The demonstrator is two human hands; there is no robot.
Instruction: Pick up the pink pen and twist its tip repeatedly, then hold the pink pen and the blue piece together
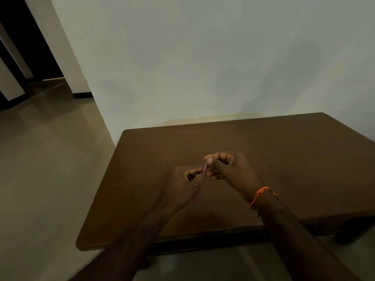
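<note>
Pink pencil (204,168): one, thin, held above the middle of the brown worktop (284,159), not touching it; its upper part shows between the two hands, and a dark end pokes out below the left hand near the wrist. Left hand (186,183): grip curled round the lower shaft, thumb and forefinger closing on it. Right hand (227,167): grip pinching the upper end between thumb and fingertips; whether a small tool sits inside that pinch I cannot tell. Judgement: the work goes best with the left hand steady and the right hand turning gently, in line with the shaft, to avoid snapping it. Count: two hands, one pencil, one orange wrist thread (258,195) on the right wrist, many pale specks (160,162) scattered far left of the hands.
</note>
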